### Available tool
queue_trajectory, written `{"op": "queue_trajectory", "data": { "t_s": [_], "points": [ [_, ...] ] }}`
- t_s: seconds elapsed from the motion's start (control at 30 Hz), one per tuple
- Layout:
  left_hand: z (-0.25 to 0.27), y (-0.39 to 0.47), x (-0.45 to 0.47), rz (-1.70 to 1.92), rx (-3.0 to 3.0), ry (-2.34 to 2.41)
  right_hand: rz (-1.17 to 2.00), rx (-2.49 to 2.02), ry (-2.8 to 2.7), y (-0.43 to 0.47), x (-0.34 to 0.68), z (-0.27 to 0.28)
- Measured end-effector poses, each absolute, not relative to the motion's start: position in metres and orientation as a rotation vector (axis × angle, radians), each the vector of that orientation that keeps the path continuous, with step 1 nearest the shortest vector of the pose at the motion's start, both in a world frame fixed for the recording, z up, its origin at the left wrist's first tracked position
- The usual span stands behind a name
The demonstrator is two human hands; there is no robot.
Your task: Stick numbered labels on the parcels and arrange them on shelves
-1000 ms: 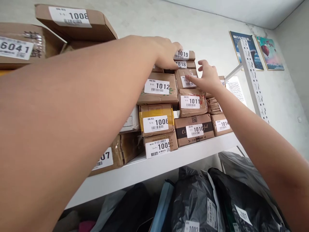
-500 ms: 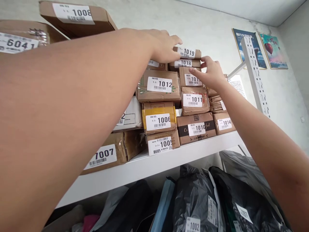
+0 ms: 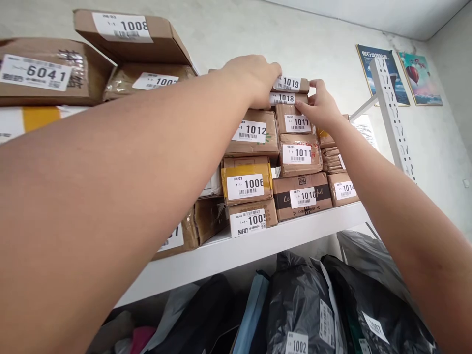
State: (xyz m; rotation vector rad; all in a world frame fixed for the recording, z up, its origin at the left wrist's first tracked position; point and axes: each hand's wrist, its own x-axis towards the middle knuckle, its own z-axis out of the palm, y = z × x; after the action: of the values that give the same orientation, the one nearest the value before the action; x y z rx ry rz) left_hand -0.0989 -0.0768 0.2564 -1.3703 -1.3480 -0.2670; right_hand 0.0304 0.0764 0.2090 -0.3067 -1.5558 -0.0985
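Two thin cardboard boxes lie stacked at the top of a pile, one labelled 1019 (image 3: 289, 83) over one labelled 1018 (image 3: 283, 99). My left hand (image 3: 256, 81) presses the left end of this pair with bent fingers, partly hidden behind its own back. At the right end, my right hand (image 3: 321, 104) grips with its fingers against the side and its thumb on the front edge. Beneath them sit the box labelled 1017 (image 3: 297, 123) and the box labelled 1011 (image 3: 298, 154). A wider box labelled 1012 (image 3: 251, 132) stands just left, below my left hand.
A white shelf (image 3: 236, 260) carries the boxes, with a perforated white upright (image 3: 391, 115) at right. Larger boxes (image 3: 129, 29) are stacked at left behind my forearm. Black plastic parcels (image 3: 295, 305) fill the level below. Posters (image 3: 420, 78) hang on the wall.
My left hand has shifted right and its fingers have bent in against the box end. My right thumb has moved slightly right and in. The view has shifted a little.
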Motion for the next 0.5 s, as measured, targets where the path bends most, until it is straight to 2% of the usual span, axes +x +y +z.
{"op": "queue_trajectory", "data": {
  "t_s": [0.23,0.5],
  "points": [
    [0.2582,-0.0827,-0.1010,-0.219,-1.352,-1.268,-0.009,-0.257,-1.569,0.0700,0.0290,0.2039],
    [0.2564,-0.0843,-0.1035,-0.167,-1.304,-1.263,-0.086,-0.225,-1.609,0.0793,0.0297,0.2081]
  ]
}}
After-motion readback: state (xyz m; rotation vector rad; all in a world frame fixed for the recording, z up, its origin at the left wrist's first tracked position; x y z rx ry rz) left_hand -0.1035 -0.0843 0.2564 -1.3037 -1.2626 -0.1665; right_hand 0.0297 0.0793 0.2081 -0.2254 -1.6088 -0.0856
